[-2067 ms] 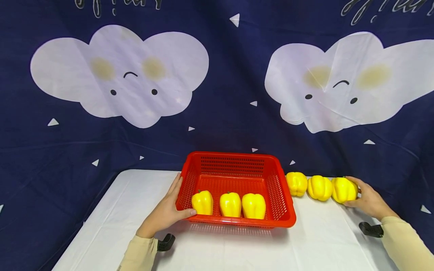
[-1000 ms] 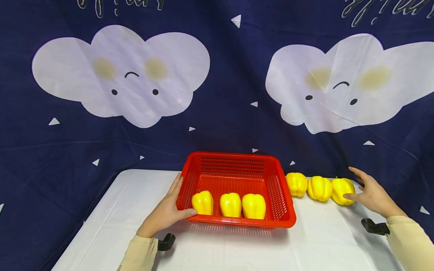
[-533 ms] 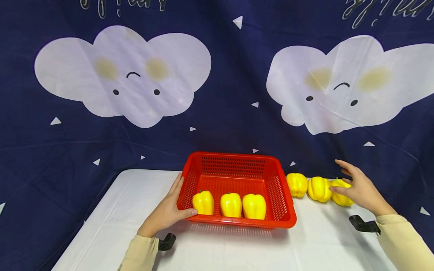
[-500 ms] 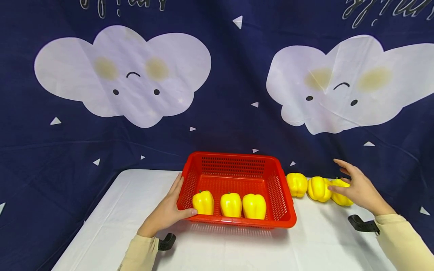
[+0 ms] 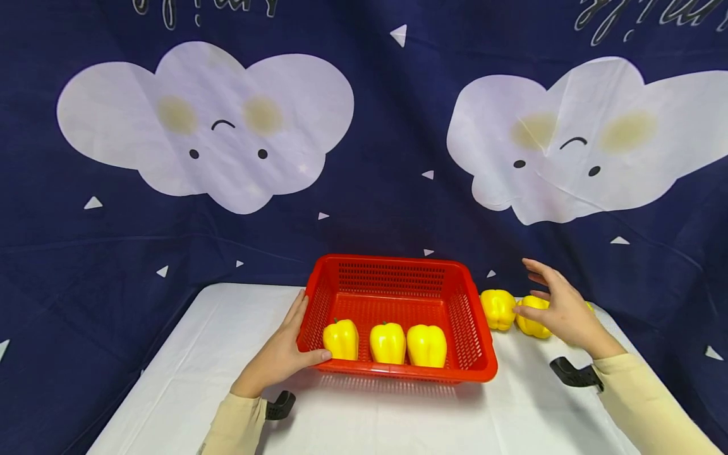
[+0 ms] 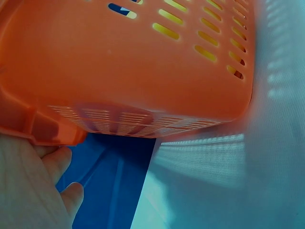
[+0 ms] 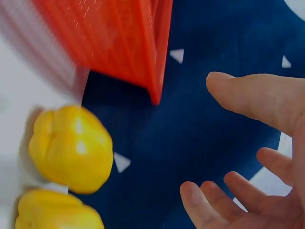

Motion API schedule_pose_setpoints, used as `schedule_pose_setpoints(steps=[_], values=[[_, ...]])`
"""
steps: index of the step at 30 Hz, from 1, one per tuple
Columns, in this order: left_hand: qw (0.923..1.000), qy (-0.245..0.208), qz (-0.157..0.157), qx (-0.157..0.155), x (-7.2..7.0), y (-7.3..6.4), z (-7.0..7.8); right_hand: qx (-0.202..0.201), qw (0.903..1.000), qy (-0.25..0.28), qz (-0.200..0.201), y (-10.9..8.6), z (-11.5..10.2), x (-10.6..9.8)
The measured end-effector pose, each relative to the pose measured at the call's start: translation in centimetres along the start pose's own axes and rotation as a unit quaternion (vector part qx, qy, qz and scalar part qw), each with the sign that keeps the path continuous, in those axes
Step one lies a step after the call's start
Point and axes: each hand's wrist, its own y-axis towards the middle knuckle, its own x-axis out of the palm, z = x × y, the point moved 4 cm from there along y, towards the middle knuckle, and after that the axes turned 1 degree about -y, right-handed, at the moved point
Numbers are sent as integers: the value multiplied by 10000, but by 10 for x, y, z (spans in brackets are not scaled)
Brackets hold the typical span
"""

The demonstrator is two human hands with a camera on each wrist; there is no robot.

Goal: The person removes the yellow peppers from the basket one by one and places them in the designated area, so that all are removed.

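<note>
A red plastic basket (image 5: 466, 374) with slotted walls holds three yellow bell peppers (image 5: 387, 343) along its front side. My left hand (image 5: 275, 360) grips its front left corner, thumb on the front rim and fingers along the left side. In the left wrist view, fingertips show beside the basket's rim (image 6: 52, 131). To the right of the basket, three more peppers stand in a row: a near one (image 5: 498, 309), a middle one (image 5: 533, 323) partly covered, and a third almost hidden. Above them hovers my right hand (image 5: 569, 316), fingers spread and holding nothing.
Everything stands on a table with a white cloth (image 5: 364, 417). Just behind it hangs a dark blue curtain (image 5: 392, 126) printed with clouds and small white triangles. A black wrist camera (image 5: 574, 373) sits on the right arm, another (image 5: 280, 406) on the left.
My right hand has let go of the rightmost pepper, lifted, and moved left over the row towards the basket. My left hand and the basket have stayed in place.
</note>
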Motion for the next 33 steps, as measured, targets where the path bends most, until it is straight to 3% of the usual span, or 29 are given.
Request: schedule_pose_setpoints(steps=[6,15,33], values=[[10000,35,11,26,-1,0,1,-190,9997,121,-92,6,-19,15],[9999,115,34,30,0,1,-1,-91,9977,527,-405,18,-43,40],[10000,61,40,20,1,2,-2,-580,9905,1006,-732,47,-88,85]])
